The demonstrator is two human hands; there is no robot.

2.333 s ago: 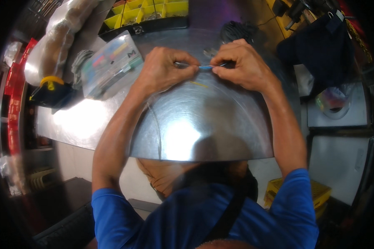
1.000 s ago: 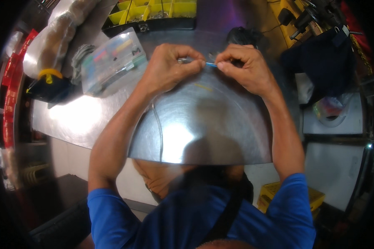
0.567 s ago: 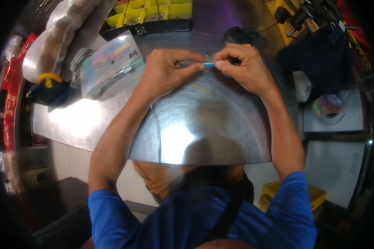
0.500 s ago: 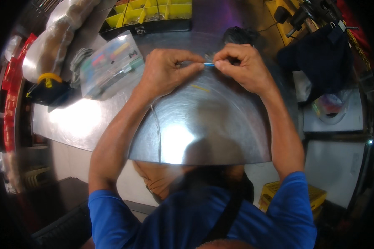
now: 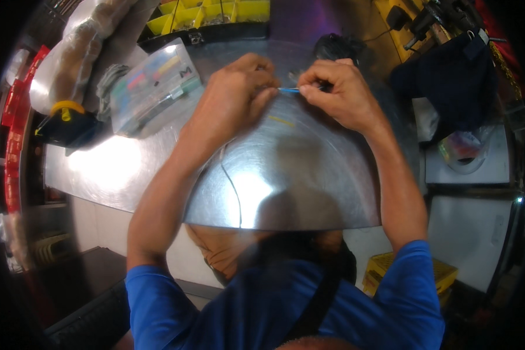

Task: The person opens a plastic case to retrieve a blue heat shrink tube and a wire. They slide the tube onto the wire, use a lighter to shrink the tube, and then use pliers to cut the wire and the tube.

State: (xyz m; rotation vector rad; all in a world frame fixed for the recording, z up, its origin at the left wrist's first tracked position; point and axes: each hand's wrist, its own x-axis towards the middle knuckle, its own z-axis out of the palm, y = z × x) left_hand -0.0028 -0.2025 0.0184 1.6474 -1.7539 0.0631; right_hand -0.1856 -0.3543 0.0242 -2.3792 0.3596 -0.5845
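My left hand (image 5: 239, 90) and my right hand (image 5: 339, 87) face each other above the metal table (image 5: 332, 186), both closed in a pinch. Between their fingertips stretches a thin blue piece (image 5: 289, 90), wire or narrow tubing, too small to tell which. Each hand grips one end of it; the ends are hidden by the fingers. A thin grey cable (image 5: 233, 182) runs from beneath my left wrist down across the table to its near edge. Just below the hands a short yellow strip (image 5: 282, 121) lies flat on the metal.
Left of my hands lies a clear plastic case (image 5: 154, 87) with coloured contents. Behind it stands a black organizer box (image 5: 207, 26) with yellow compartments. A plastic-wrapped roll (image 5: 70, 70) is at the far left. A dark cloth (image 5: 449, 81) hangs on the right, above a yellow crate (image 5: 385, 271).
My left hand has shifted slightly left and turned, and more of the blue piece shows between the hands. The grey cable has swung right at its lower end. My right hand has barely moved.
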